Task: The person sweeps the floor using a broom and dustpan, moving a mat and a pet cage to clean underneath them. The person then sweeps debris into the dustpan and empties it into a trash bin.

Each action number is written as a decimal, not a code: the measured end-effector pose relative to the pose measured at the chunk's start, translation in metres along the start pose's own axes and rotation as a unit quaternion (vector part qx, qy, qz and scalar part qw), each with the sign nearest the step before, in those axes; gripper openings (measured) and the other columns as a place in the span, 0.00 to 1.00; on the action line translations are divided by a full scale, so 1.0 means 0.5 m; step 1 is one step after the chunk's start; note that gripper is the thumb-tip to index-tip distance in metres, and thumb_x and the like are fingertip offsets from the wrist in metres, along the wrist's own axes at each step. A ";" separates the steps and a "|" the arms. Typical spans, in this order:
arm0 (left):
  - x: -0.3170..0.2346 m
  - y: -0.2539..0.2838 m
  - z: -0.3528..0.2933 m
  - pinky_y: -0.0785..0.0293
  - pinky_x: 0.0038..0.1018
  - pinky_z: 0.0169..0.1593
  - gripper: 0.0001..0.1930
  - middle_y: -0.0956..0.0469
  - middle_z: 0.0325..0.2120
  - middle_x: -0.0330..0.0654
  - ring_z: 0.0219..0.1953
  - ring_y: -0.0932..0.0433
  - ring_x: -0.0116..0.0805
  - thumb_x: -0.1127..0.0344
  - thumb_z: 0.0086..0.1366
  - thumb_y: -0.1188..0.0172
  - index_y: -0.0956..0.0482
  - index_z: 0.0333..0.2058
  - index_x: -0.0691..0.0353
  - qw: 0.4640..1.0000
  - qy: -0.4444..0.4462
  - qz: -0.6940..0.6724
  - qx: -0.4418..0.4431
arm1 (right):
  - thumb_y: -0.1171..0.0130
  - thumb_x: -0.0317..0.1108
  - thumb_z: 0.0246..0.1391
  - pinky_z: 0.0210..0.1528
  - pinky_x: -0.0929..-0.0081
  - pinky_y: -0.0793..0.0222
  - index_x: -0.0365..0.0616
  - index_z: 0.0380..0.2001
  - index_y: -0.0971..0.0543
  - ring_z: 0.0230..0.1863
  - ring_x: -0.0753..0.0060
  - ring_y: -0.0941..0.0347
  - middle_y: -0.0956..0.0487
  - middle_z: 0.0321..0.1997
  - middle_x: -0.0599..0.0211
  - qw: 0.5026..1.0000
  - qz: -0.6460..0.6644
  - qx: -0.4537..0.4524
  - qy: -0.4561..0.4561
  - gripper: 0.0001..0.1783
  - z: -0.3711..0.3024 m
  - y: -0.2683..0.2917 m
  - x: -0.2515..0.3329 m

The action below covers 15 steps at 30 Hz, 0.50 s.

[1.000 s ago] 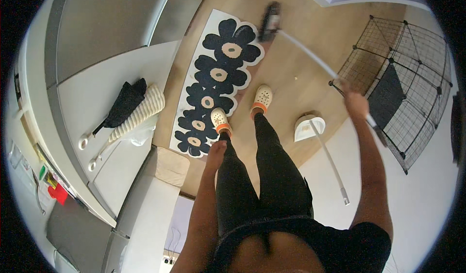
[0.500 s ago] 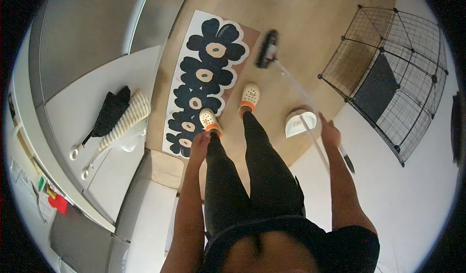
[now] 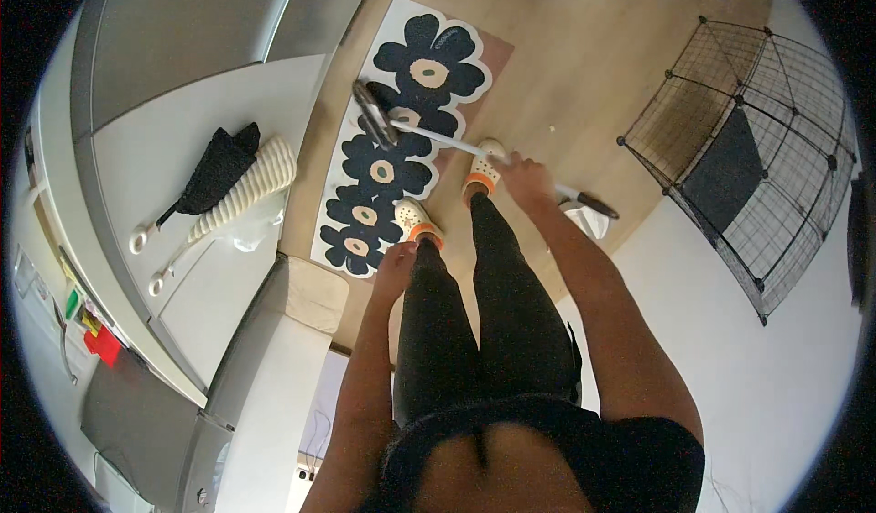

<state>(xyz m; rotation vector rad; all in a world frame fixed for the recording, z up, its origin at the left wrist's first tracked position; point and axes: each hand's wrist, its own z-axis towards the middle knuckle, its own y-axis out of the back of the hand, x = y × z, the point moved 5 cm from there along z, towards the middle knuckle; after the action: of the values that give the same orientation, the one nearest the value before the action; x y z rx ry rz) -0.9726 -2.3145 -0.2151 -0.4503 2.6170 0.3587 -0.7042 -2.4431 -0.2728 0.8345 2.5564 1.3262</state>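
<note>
My right hand is wrapped around the pale handle of a broom, fairly close to its dark end grip. The handle slants up to the left, and the dark-bristled broom head is over the flower-patterned mat. Beside my lower leg hangs my left hand, its fingers curled in with nothing visible in them. A white dustpan lies on the floor to the right, partly hidden behind the handle and my right arm.
Cream clogs with orange straps are on my feet, the left at the mat's edge. A black wire grid panel stands at the right. On the left, a black cloth item and a cream ribbed one hang against a white cabinet.
The broom head has swung left from the wooden floor onto the mat. My right hand has moved left and up with the handle. My left hand stays beside my leg.
</note>
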 end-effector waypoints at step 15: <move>0.283 0.020 -0.078 0.33 0.26 0.41 0.17 0.26 0.30 0.43 0.35 0.28 0.32 0.57 0.60 0.51 0.28 0.38 0.67 0.990 0.063 -0.108 -0.070 | 0.59 0.28 0.50 0.21 0.68 0.29 0.68 0.54 0.40 0.23 0.60 0.26 0.27 0.31 0.58 0.972 -0.176 0.082 -0.133 0.28 -0.354 0.111 -0.293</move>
<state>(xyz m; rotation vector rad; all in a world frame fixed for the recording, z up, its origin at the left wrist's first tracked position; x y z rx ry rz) -1.1107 -2.3535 -0.2476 -0.8199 2.6401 0.4552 -0.6240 -2.6221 -0.1406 0.5051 2.4723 0.8471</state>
